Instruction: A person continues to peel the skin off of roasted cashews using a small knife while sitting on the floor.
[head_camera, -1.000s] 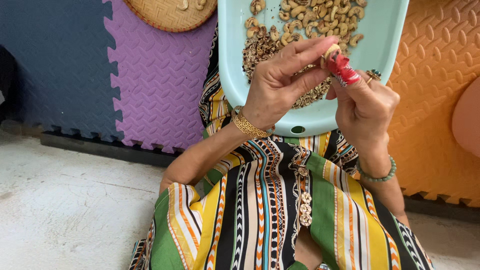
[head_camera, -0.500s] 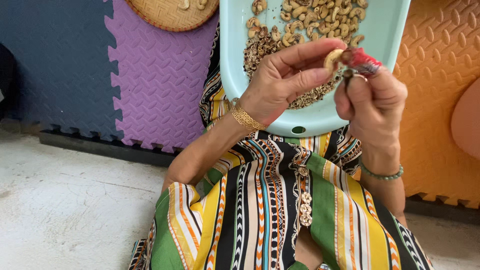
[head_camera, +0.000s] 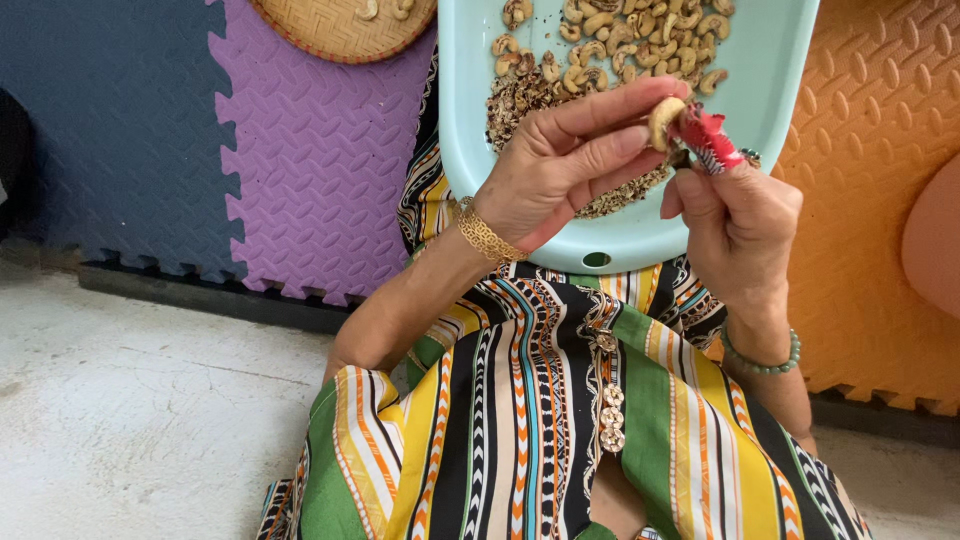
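Pale, curved cashew nut (head_camera: 664, 122), upper right of centre in the frame: pinched between thumb and fingertips of the left hand (head_camera: 560, 170), held above the near rim of the tray.

Right hand (head_camera: 735, 215), right of centre: thumb wrapped in red tape (head_camera: 708, 138), pressed against the nut; a small dark tool seems gripped in the closed fingers, though its shape cannot be made out.

Light turquoise plastic tray (head_camera: 620, 235), upper centre, resting at the lap: holds peeled cashew kernels (head_camera: 640, 40) along the top edge and a heap of brown skins and shell scraps (head_camera: 525, 100) on its left side.

Gold chain bracelet (head_camera: 487, 236) on the left wrist; green bead bracelet (head_camera: 765, 360) on the right wrist.

Striped dress (head_camera: 560, 420) in green, yellow, orange and black, lower centre.

Woven basket tray (head_camera: 340, 25), upper left of centre, carrying a few nuts.

Interlocking foam mats: purple (head_camera: 310, 160), dark blue (head_camera: 110, 130), orange (head_camera: 880, 200). Grey concrete floor (head_camera: 130, 420), lower left.
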